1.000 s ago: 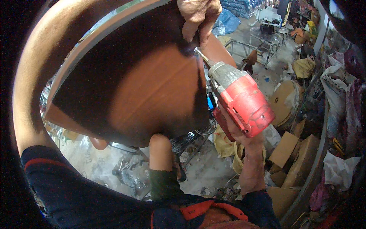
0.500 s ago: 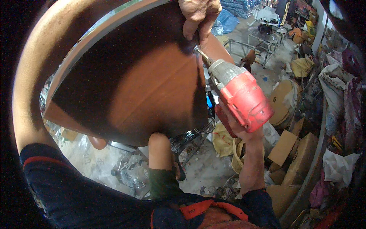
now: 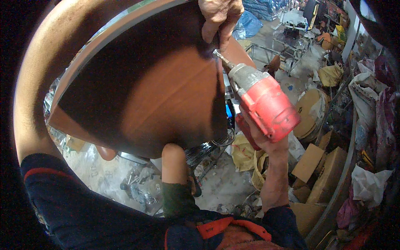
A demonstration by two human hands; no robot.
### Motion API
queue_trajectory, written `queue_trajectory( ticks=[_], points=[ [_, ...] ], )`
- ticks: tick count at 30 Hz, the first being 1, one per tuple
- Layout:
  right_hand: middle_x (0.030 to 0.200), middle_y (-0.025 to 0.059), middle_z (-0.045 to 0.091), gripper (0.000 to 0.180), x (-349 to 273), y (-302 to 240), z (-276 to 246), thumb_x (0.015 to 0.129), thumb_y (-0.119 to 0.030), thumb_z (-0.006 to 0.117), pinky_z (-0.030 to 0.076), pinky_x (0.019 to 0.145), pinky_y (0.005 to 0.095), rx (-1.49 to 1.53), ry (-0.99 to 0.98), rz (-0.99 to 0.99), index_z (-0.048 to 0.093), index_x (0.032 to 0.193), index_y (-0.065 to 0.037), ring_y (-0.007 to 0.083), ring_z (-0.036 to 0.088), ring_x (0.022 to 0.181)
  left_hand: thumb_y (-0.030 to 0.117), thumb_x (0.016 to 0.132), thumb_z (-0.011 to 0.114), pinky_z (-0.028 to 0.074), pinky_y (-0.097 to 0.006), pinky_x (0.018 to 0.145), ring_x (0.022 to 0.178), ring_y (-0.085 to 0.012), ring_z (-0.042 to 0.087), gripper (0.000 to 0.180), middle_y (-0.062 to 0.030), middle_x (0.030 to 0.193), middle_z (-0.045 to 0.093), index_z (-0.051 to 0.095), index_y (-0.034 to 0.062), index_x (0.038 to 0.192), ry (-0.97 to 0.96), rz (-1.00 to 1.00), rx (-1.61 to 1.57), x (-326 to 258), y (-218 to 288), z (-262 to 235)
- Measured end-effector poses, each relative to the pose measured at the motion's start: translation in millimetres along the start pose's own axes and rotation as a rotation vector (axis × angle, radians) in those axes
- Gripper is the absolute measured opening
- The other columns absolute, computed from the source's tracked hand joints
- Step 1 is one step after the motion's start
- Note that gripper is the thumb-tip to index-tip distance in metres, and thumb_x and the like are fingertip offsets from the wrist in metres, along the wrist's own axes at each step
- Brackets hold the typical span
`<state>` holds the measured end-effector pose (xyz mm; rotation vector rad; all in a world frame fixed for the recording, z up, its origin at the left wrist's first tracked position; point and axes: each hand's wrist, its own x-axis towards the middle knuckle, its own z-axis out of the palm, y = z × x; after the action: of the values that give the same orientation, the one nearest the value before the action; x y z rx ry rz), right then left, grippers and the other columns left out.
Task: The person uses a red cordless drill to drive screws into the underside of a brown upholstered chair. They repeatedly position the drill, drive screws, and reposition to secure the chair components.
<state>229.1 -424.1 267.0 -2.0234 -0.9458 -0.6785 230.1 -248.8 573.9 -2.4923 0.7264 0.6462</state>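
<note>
A large curved brown panel (image 3: 166, 96), smooth like leather and with a pale rim along its far left edge, fills the middle of the head view. My left arm bends round its left side. At the top, my left hand (image 3: 221, 18) is closed on the panel's upper right edge, fingers pointing down. A red and grey power driver (image 3: 266, 102) sits in my right hand (image 3: 266, 139), which is wrapped round its handle. Its bit meets the panel's edge just below my left fingertips; any screw there is too small to make out. My bare knee (image 3: 173, 160) touches the panel's lower edge.
Cardboard pieces (image 3: 327, 175) and a round tan disc (image 3: 310, 112) lie to the right. Sacks (image 3: 366, 93) line the right side. A metal frame (image 3: 283, 52) stands at the back right, near blue plastic wrapping (image 3: 248, 25). Scraps and tools litter the floor.
Very little differs. The driver's body has shifted slightly, with its bit still at the same spot on the panel edge. Both hands keep their grips.
</note>
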Motion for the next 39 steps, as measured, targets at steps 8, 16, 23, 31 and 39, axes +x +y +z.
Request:
queue_trajectory(
  ticks=[8,16,23,31,39],
  points=[
    [0.116,0.0014,0.069,0.030,23,-22,-16,0.088,-0.019,0.070,0.054,0.089,0.0332,0.409,-0.052,0.056,0.066,0.117,-0.016,0.0189,0.066,0.105,0.022,0.096,0.056,0.051,-0.050,0.087,0.097,-0.0382,0.064,0.028,-0.0223,0.106,0.067,0.061,0.0014,0.114,0.006,0.011,-0.001,1,0,-1],
    [0.092,0.0083,0.065,0.032,48,-35,-35,0.078,-0.022,0.077,0.052,0.074,0.0338,0.501,0.146,-0.105,0.063,0.100,-0.003,0.0211,0.063,0.082,0.022,0.096,0.055,0.052,-0.051,0.086,0.095,-0.0390,0.064,0.027,-0.0225,0.105,0.067,0.061,0.0016,0.112,0.016,0.029,0.015,4,1,-3],
    [0.079,0.0083,0.066,0.026,40,-46,-32,0.070,-0.014,0.081,0.050,0.066,0.0305,0.732,0.258,0.132,0.065,0.087,-0.003,0.0155,0.063,0.068,0.023,0.096,0.054,0.052,-0.052,0.085,0.094,-0.0397,0.065,0.027,-0.0226,0.103,0.067,0.061,0.0018,0.111,0.056,0.045,0.044,0,2,-3],
    [0.077,0.0007,0.067,0.028,27,-19,-13,0.071,-0.024,0.085,0.051,0.078,0.0419,-0.167,0.206,-0.220,0.063,0.083,-0.012,0.0233,0.066,0.077,0.024,0.097,0.053,0.052,-0.053,0.085,0.092,-0.0406,0.065,0.027,-0.0228,0.102,0.067,0.061,0.0019,0.110,0.338,0.108,0.131,-60,22,21],
    [0.100,0.0015,0.068,0.030,9,-22,-57,0.096,-0.021,0.065,0.051,0.080,0.0308,-0.429,0.304,-0.332,0.068,0.124,-0.009,0.0150,0.064,0.090,0.025,0.097,0.052,0.052,-0.054,0.084,0.091,-0.0414,0.065,0.027,-0.0230,0.100,0.067,0.062,0.0021,0.108,0.994,0.225,-0.150,-211,62,159]
  ],
)
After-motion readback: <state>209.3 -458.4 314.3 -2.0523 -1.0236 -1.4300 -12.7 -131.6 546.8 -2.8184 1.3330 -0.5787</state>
